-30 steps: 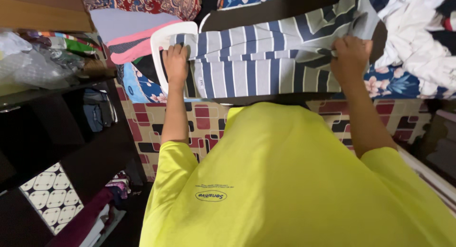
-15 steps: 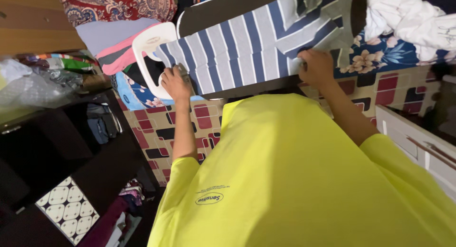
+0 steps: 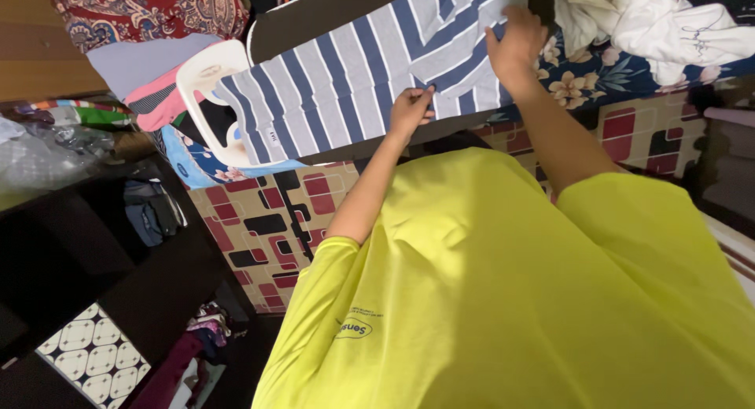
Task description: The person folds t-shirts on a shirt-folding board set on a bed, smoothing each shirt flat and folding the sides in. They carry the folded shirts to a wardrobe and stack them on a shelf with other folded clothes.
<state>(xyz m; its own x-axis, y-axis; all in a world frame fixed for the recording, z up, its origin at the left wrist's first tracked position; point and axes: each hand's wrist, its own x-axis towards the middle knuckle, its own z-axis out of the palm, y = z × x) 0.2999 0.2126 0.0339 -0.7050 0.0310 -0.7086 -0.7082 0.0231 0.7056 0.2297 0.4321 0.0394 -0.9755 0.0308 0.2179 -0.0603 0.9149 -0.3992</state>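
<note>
— What do I have in view, left to right?

— I'm looking down over a yellow shirt (image 3: 503,299). Far left is a dark shelf (image 3: 86,252) with clutter. Next comes a white plastic stand (image 3: 206,75) at the end of a dark board (image 3: 330,16). A blue-and-grey striped cloth (image 3: 354,79) lies flat along the board, its left end reaching over the stand.

— And my hands?

— They are apart. My left hand (image 3: 410,110) pinches the cloth's near edge, about midway along. My right hand (image 3: 515,43) lies on the cloth's far right end; whether it grips, I cannot tell.

— Anything further right?

— A floral bedsheet (image 3: 598,79) beside the board, with crumpled white clothes (image 3: 653,23) on it.
</note>
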